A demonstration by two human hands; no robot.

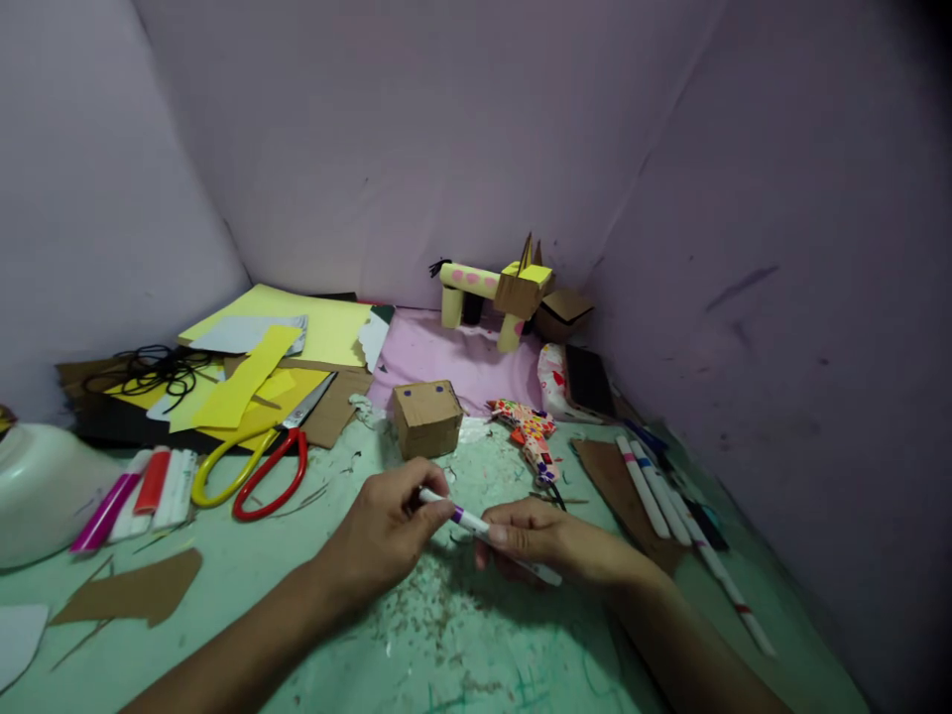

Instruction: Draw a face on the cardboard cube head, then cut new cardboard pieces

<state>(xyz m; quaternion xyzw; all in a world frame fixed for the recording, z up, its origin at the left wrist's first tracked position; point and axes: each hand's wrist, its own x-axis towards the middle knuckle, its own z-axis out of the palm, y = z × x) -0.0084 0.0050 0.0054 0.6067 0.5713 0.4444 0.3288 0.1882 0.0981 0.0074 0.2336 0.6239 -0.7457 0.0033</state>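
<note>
A white marker with a purple band (473, 523) slants between my two hands. My left hand (391, 526) pinches its upper end between thumb and fingers. Around the lower part of the barrel, my right hand (539, 540) is closed, thumb on top. Just beyond my left hand stands a small cardboard box (427, 418) with two dark blue dots near its top edge. To the right of the box lies a flower-patterned glue gun (527, 434). Crumbs and marks cover the green tabletop (416, 645) below my hands.
Scissors (277, 461) with yellow and red handles, capped markers (138, 496) and coloured paper (290, 332) lie left. More markers (658, 491) rest on cardboard at right. A yellow paper animal figure (472, 283) stands at the back, near a phone (589, 382). Pale walls enclose the table.
</note>
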